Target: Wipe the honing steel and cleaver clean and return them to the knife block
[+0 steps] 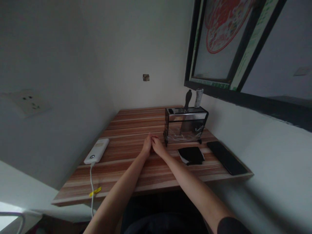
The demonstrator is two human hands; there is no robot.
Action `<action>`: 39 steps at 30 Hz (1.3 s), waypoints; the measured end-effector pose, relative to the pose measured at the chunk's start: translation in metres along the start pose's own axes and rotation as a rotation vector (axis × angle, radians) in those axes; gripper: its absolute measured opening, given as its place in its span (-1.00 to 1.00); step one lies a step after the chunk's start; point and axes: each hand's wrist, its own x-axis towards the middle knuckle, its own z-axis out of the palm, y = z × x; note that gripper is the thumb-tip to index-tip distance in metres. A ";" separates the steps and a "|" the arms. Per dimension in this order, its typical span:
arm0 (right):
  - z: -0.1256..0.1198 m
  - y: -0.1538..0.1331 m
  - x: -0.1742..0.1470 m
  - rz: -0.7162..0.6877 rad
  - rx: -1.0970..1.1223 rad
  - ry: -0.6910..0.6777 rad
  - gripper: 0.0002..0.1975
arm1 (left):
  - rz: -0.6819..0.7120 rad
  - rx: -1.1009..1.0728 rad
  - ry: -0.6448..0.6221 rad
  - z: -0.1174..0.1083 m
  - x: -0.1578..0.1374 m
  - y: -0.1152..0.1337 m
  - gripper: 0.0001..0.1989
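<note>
My left hand (147, 144) and my right hand (157, 145) rest together on the wood-grain table (136, 122). Their fingers are closed and meet at the tips, and no object shows between them. Just right of them stands a clear-fronted knife block (186, 131) with black edges and some clear plastic film about its lower part. A dark-handled knife (188, 99) and a second handle wrapped in pale film (198, 98) stick up from its top. In front of the block lies a small black folded piece (191, 155) with a white edge.
A black phone (226, 157) lies along the table's right side by the wall. On the left is a white power bank (97, 151) with a white cable (91, 182) running over the front edge, past yellow tape (95, 191). A dark-framed window (219, 85) overhangs the right.
</note>
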 end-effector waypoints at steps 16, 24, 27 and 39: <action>0.001 0.001 -0.001 0.011 0.006 0.005 -0.74 | 0.011 0.003 -0.009 0.000 -0.003 0.001 -0.46; 0.000 -0.002 -0.002 0.023 0.006 -0.003 -0.74 | 0.003 0.009 -0.014 0.000 -0.003 0.002 -0.45; 0.000 -0.002 -0.001 0.019 0.002 0.002 -0.74 | 0.007 0.011 -0.013 0.000 -0.001 0.001 -0.44; -0.001 -0.004 -0.001 -0.010 -0.018 0.010 -0.74 | 0.019 0.017 -0.006 -0.001 0.001 -0.002 -0.45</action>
